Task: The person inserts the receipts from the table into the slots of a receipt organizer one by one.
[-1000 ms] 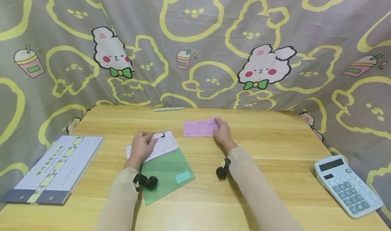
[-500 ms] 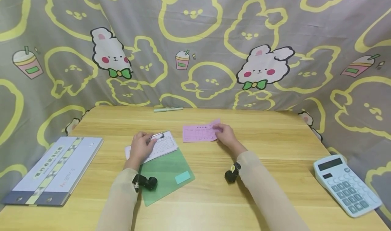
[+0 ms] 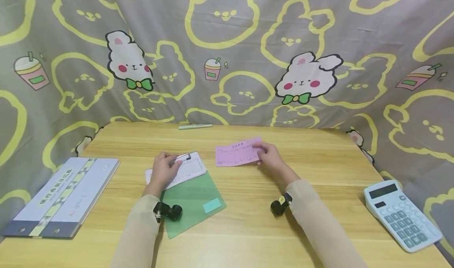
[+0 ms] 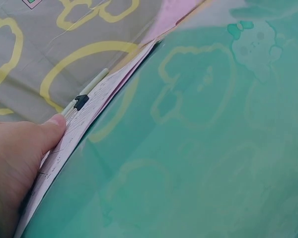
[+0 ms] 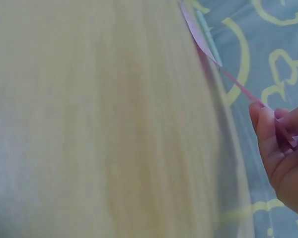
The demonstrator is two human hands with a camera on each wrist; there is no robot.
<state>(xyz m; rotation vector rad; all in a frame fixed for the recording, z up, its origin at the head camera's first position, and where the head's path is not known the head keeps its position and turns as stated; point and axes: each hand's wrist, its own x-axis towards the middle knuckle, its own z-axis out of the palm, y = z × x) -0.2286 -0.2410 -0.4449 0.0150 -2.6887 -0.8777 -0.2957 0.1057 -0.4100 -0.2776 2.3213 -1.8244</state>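
Observation:
In the head view my left hand point(image 3: 164, 172) lies over a stack of white printed forms point(image 3: 189, 172). Its thumb and fingertips meet at the wire handle of a black binder clip point(image 4: 81, 102) on the stack's top edge. The stack sits on the upper part of a translucent green sheet point(image 3: 191, 207) bearing a small turquoise label. To the right, my right hand point(image 3: 273, 159) pinches the right end of a pink printed slip point(image 3: 232, 155). In the right wrist view the slip point(image 5: 243, 88) is seen edge-on, caught between thumb and fingers.
A pale green pen point(image 3: 195, 126) lies at the table's back edge. A thick blue-white account book point(image 3: 60, 197) with a patterned band is at left, and a light blue calculator point(image 3: 402, 216) at right. A patterned curtain point(image 3: 227, 55) hangs behind the table.
My right hand has moved right and nearer. The slip's right end has lifted, and the slip has shifted slightly right and toward me. My left hand stays put.

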